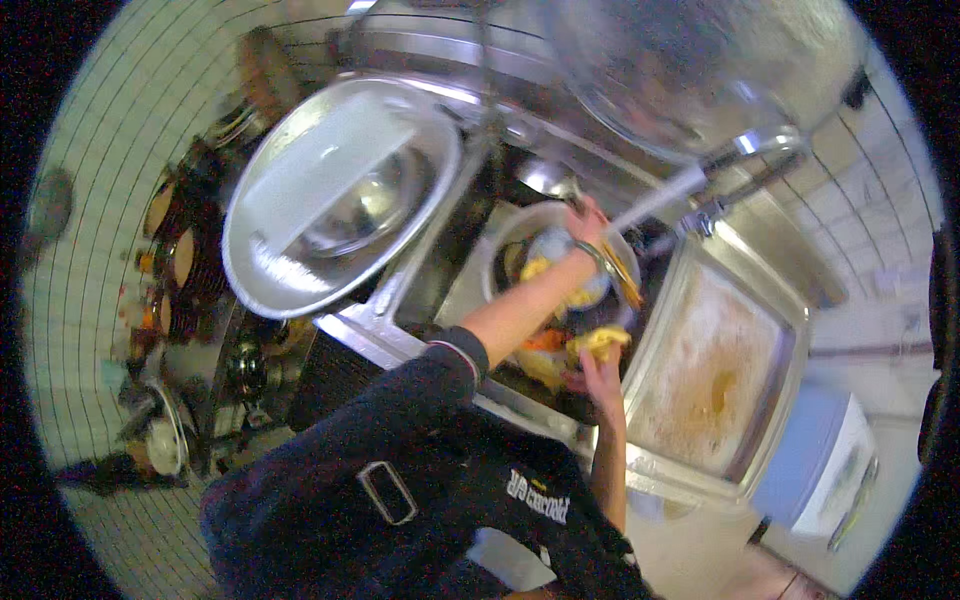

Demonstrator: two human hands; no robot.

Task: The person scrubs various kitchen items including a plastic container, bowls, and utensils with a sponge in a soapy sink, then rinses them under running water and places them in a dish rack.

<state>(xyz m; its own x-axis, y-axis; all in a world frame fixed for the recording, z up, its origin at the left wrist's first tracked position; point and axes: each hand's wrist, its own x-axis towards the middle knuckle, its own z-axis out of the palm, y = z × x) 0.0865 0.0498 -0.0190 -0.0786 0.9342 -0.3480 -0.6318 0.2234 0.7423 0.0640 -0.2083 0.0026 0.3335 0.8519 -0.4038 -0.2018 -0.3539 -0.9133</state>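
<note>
My left hand (587, 219) reaches over the rim of a round basin (492, 259) in the sink. It is closed around the handle end of a metal ladle (546, 177), though blur hides the fingers. Nearer my body, my right hand (600, 371) holds a crumpled yellow cloth or sponge (600, 343) at the basin's near side. Inside the basin are a pale round dish (553, 244) and yellow pieces (536, 268). Something orange (546, 340) lies by the near rim. A brown, stick-like thing (624, 281) shows beside my left wrist.
A large oval metal basin (259, 296), with a white board (322, 169) and a metal bowl (367, 199) in it, stands left. The tap spout (667, 191) crosses above the sink. Right is a stained metal tray (720, 375); a large transparent container (697, 67) stands behind.
</note>
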